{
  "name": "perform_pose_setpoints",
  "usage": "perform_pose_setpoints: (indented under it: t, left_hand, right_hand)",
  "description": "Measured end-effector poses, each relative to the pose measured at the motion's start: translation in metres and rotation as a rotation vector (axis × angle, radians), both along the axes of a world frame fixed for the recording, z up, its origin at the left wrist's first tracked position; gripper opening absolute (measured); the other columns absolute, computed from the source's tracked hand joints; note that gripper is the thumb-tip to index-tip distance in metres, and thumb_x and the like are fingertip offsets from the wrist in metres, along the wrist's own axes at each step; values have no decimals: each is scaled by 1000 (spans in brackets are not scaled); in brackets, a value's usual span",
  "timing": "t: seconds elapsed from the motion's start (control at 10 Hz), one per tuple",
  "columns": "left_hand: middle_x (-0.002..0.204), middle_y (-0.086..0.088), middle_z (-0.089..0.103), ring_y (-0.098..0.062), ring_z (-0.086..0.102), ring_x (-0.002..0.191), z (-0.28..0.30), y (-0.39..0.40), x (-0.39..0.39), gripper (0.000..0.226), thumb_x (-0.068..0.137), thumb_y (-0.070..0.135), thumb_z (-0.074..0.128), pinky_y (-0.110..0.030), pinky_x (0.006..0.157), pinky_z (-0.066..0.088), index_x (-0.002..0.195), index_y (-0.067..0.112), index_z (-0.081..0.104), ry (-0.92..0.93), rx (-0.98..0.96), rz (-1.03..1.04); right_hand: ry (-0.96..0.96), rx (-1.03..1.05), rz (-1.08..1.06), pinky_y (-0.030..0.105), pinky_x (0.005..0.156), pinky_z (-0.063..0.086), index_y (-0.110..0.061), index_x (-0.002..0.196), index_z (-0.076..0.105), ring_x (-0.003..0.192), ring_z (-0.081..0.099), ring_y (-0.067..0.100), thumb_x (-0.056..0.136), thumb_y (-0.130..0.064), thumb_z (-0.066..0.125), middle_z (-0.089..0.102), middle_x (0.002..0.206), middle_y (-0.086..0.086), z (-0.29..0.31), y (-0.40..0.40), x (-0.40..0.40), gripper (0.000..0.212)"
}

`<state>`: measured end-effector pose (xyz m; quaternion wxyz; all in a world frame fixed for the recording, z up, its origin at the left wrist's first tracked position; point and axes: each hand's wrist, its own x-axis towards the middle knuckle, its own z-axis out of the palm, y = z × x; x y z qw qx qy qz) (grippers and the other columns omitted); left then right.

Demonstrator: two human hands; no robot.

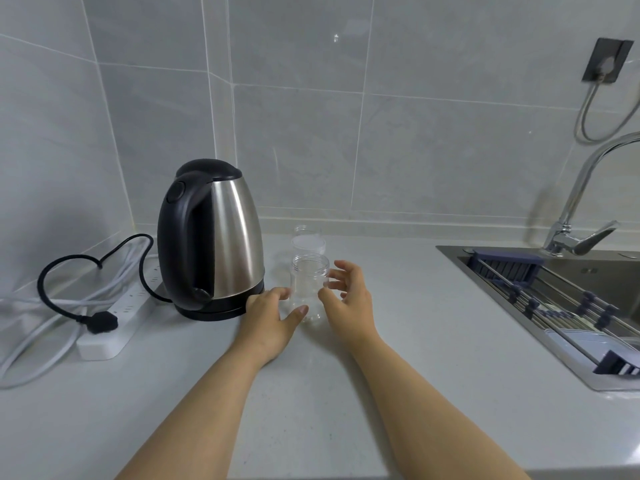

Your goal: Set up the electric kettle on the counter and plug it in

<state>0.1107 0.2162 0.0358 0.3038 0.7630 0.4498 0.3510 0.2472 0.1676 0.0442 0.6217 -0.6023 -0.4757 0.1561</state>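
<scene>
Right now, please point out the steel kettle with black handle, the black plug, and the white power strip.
steel kettle with black handle [228,237], head view, on its steel body.
black plug [103,321], head view, on its top.
white power strip [104,342], head view, on its near end.

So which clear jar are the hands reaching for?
Start at the steel electric kettle with black handle on the pale counter. Just right stand two lidless clear plastic jars; it is the nearer jar, between both hands, not the farther jar.

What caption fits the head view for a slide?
Both hands, left hand and right hand, flank a clear jar beside the kettle.
</scene>
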Motion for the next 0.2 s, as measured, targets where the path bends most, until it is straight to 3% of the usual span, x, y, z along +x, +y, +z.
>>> perform_pose_setpoints:
  t: [0.1,0.2]
  left_hand:
    - [123,4,52,-16,33,129,-3,1,0,62,87,35,66,-25,103,30,139,15,39,-45,8,15]
    - [118,5,55,-16,40,124,-3,-1,-2,56,88,30,66,-22,97,30,136,14,42,-183,44,71]
  right_hand:
    - [7,38,-32,3,69,41,-19,134,40,106,57,11,82,-15,61,47,128,-8,0,-2,1,56]
    - [93,82,-109,13,72,45,-19,136,37,101,56,8,88,-15,62,41,129,-9,3,-9,-2,55]
